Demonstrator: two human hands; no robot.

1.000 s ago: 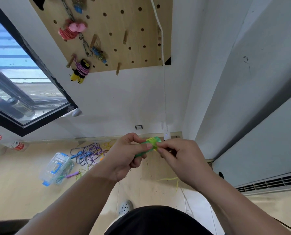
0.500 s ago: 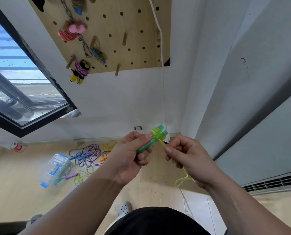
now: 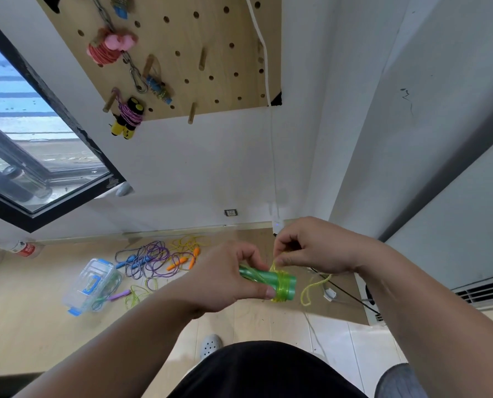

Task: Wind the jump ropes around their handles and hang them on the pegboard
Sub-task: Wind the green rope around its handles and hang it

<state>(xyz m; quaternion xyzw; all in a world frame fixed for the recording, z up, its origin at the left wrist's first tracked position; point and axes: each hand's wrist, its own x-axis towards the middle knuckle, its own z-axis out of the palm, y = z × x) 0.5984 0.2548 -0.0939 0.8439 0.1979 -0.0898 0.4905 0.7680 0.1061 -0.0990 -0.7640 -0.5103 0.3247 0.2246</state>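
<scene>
Moved: green handles (image 3: 264, 281) now level.
Left hand (image 3: 225, 278): grips handles.
Right hand (image 3: 311, 245): pinches yellow rope (image 3: 311, 285).
Progress: pegboard (image 3: 210, 30) holds three; floor ropes (image 3: 147, 258) wait.

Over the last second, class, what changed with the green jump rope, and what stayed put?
The left hand, still gripping, tipped the green handles from pointing up to lying level. The right hand, still pinching the yellow-green rope, swung from beside the handles to above them. The wound ropes on the pegboard and the loose ropes on the floor stayed put.
</scene>
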